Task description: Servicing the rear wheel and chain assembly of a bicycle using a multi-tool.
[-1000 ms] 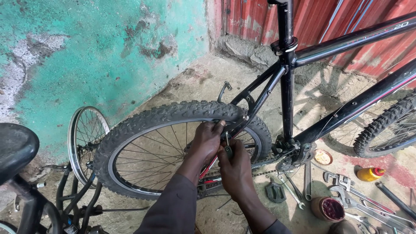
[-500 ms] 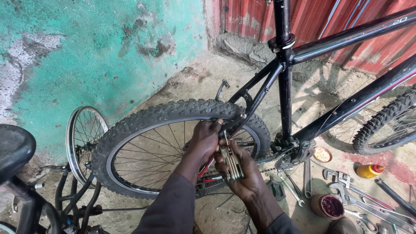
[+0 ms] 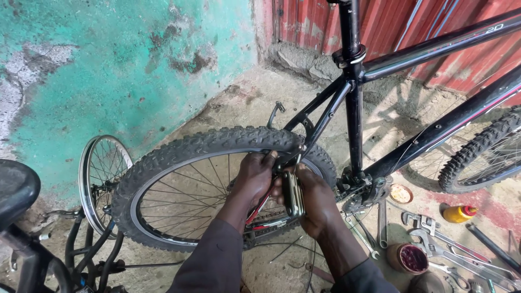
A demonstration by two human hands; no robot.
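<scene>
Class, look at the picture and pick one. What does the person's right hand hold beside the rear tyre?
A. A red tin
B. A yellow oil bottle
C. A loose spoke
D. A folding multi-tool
D: the right hand grips a folding multi-tool close to the knobbly rear tyre, while the left hand rests at the rim beside it.

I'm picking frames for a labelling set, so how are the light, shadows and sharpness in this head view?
Head view: soft daylight, brightest on the ground by the red metal wall, where the bicycle frame throws thin shadows; no strong glare. The left hand, right hand, folding multi-tool and rear tyre are sharp. The dark saddle at the left edge is underexposed.
</scene>
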